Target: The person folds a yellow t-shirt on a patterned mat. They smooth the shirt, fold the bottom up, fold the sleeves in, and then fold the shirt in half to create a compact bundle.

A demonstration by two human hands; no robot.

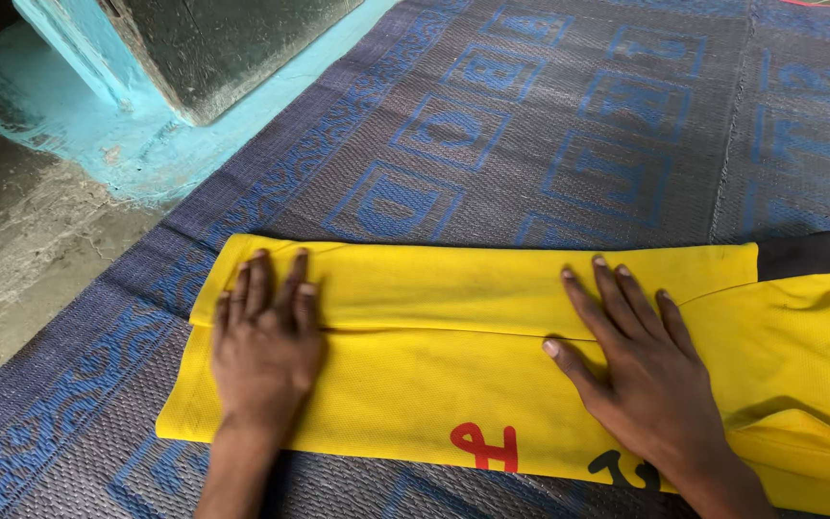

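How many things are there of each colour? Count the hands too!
Yellow: 1, the folded shirt
Grey and blue: 1, the woven mat
Turquoise: 1, the painted step
Hands: 2, the left hand and the right hand, both flat on the shirt
Total: 5

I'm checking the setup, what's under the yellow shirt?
The yellow shirt lies on a grey and blue woven mat, which shows all around it. Both hands, left and right, press flat on top. Anything between shirt and mat is covered.
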